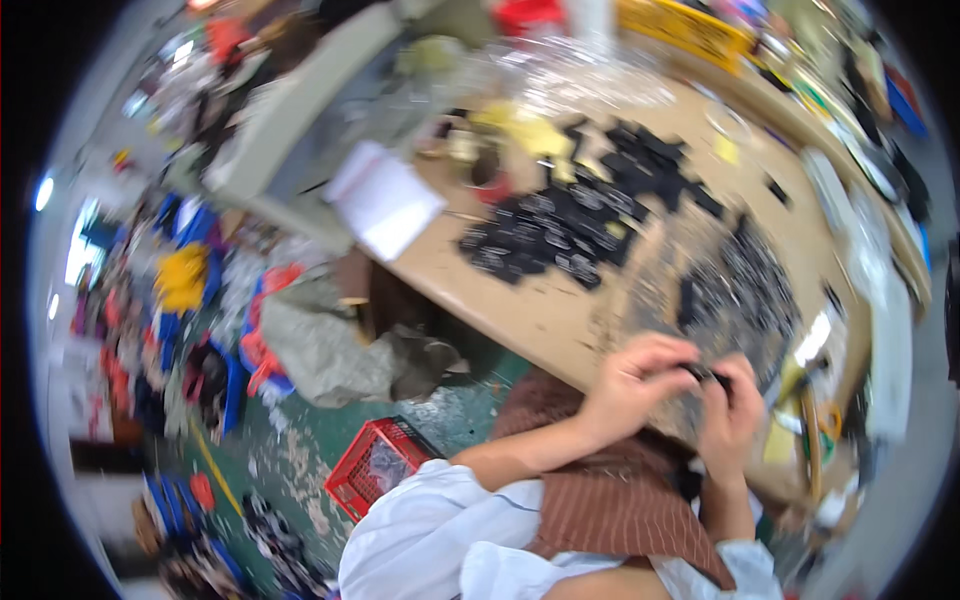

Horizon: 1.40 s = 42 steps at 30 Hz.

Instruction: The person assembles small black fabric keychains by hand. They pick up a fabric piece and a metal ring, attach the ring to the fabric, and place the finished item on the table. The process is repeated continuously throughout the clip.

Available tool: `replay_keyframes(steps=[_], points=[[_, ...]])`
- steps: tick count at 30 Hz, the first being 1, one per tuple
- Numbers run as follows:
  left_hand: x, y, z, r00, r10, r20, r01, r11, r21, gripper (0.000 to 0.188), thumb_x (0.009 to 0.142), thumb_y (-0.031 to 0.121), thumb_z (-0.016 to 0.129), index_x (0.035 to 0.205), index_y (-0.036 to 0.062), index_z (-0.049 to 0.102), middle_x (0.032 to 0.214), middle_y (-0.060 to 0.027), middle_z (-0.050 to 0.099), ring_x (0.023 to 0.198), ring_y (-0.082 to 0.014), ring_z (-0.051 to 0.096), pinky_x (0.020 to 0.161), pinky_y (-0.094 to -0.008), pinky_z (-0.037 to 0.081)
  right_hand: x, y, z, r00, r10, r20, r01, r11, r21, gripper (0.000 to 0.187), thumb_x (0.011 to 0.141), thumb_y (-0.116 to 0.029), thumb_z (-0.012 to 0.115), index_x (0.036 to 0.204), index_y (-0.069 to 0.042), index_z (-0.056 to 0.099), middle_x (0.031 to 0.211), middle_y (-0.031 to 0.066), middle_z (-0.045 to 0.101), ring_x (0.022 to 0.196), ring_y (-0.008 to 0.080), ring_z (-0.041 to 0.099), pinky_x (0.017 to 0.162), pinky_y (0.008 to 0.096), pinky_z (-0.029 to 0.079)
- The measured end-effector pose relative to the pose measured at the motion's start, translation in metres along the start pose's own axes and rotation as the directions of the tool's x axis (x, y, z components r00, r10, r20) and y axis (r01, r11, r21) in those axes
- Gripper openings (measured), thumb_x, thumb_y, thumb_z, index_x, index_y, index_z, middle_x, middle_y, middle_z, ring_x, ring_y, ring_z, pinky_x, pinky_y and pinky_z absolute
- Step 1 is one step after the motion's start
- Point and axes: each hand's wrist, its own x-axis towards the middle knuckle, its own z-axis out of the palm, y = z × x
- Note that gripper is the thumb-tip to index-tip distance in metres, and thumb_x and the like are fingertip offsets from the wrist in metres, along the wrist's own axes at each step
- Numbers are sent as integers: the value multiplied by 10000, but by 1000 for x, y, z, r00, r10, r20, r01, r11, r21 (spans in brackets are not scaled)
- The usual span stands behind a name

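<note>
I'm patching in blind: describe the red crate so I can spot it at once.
Start at the tan worktable strewn with small black parts, then drop to the green floor below its near edge. The red crate sits there beside a white sleeve. It is the only red latticed plastic box nearby.

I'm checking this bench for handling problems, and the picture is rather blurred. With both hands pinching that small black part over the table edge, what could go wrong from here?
1. The small black part, pinched between the left hand and right hand near the table edge, could slip from the grip and drop to the littered floor.
2. It could get lost among the similar black pieces on the table.
</note>
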Motion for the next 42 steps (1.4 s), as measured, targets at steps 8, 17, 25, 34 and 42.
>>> replay_keyframes(steps=[8, 17, 25, 34, 42], points=[[3, 15, -25, 931, 113, 346, -252, 887, 388, 179, 775, 219, 719, 837, 74, 634, 929, -19, 642, 941, -190, 556, 869, -353, 368, -2, 4, -3, 971, 137, 194, -196, 923, 330, 116, 854, -86, 556, 913, 7, 516, 920, 74, 469, 885, 160, 472, 817, 265, 386], [-1, 17, -33, 971, -54, 235, 10, 983, 185, 226, 749, 104, 735, 945, 30, 651, 1106, -82, 556, 1038, -166, 521, 888, -307, 415, 0, -6, 6, 979, -71, 191, 44, 989, 145, 76, 834, 29, 538, 880, -12, 493, 897, 90, 475, 896, 194, 493, 819, 305, 405], [-4, 6, -26, 969, -13, 248, 24, 999, -40, 220, 732, 62, 740, 924, 37, 634, 1038, -61, 525, 1010, -150, 492, 905, -289, 376, -13, -7, 12, 997, -40, 73, 22, 972, 232, 78, 841, 8, 547, 886, -13, 487, 890, 96, 480, 844, 194, 485, 770, 290, 410], [-14, -6, -25, 976, 168, 135, -202, 935, 292, 147, 776, -5, 676, 893, 42, 602, 904, -59, 595, 937, -171, 546, 864, -293, 405, -17, 10, 29, 988, -126, -92, 147, 952, 268, 116, 819, 31, 551, 915, -20, 512, 884, 91, 508, 815, 187, 484, 736, 280, 397], [48, 3, -93, 975, -111, -195, 160, 952, 260, 177, 830, 15, 613, 998, 37, 563, 916, -23, 591, 829, -104, 566, 741, -247, 465, -4, 23, 18, 964, 261, 42, -263, 937, 230, 392, 782, 19, 625, 1154, -8, 507, 1038, 103, 562, 913, 158, 544, 807, 284, 448]])
